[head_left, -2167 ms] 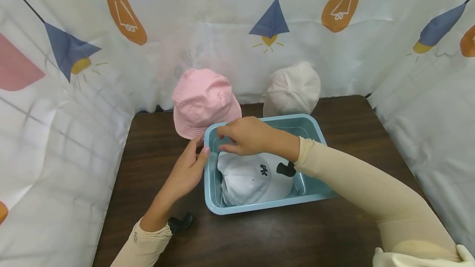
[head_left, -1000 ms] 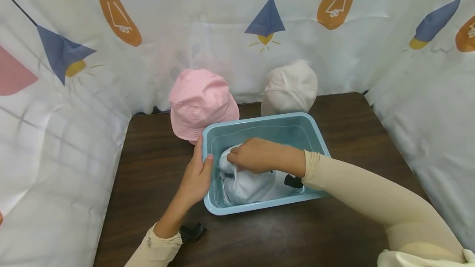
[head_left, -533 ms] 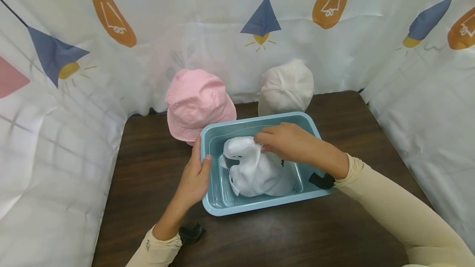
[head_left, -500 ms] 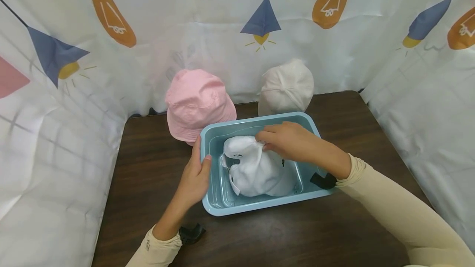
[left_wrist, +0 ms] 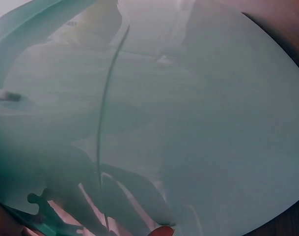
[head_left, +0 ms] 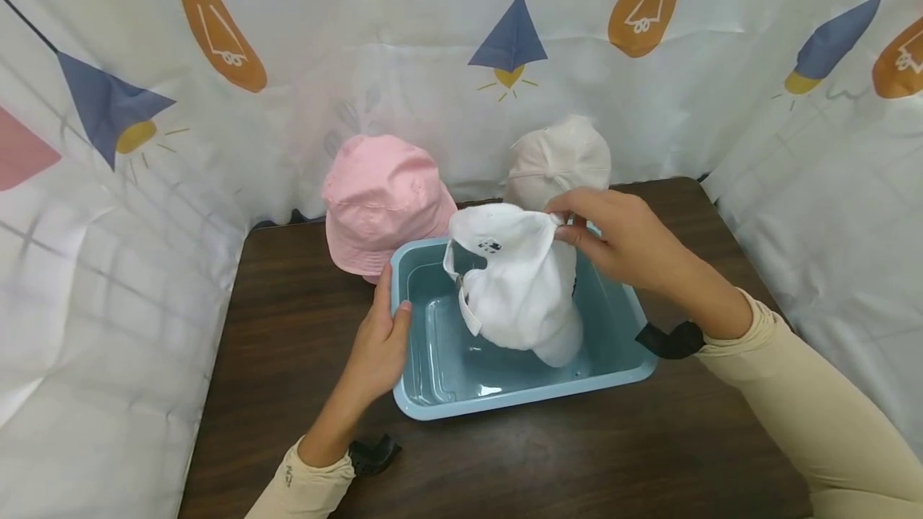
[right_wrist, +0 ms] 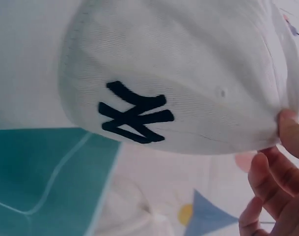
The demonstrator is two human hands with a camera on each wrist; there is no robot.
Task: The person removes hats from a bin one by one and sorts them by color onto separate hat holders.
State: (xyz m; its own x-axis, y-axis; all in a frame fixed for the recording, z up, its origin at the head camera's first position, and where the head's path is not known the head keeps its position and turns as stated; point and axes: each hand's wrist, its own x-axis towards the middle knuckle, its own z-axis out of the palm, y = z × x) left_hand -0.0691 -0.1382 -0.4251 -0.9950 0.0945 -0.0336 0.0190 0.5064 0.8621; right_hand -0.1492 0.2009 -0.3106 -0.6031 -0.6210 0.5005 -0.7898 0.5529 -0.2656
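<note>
A white baseball cap [head_left: 522,279] with a dark embroidered logo [right_wrist: 134,113] hangs tilted over the blue plastic basin [head_left: 530,400], its back strap toward the left and its brim low. My right hand [head_left: 620,235] pinches the top of its crown between thumb and fingers, as the right wrist view also shows. At the basin's left end, my left hand [head_left: 375,343] holds the rim, the thumb over the edge and the fingers along the outer wall. Mostly the basin's pale wall [left_wrist: 213,123] fills the left wrist view.
Behind the basin's left corner sits a pink bucket hat [head_left: 385,199]. A cream cap [head_left: 558,158] stands behind it, partly hidden by my right hand and the white cap. White patterned cloth [head_left: 433,62] encloses the dark wooden table [head_left: 577,455] at back and sides.
My right hand reached into the basin, took hold of the white cap's crown and lifted it up, back and to the right. My left hand stayed at the basin's left end.
</note>
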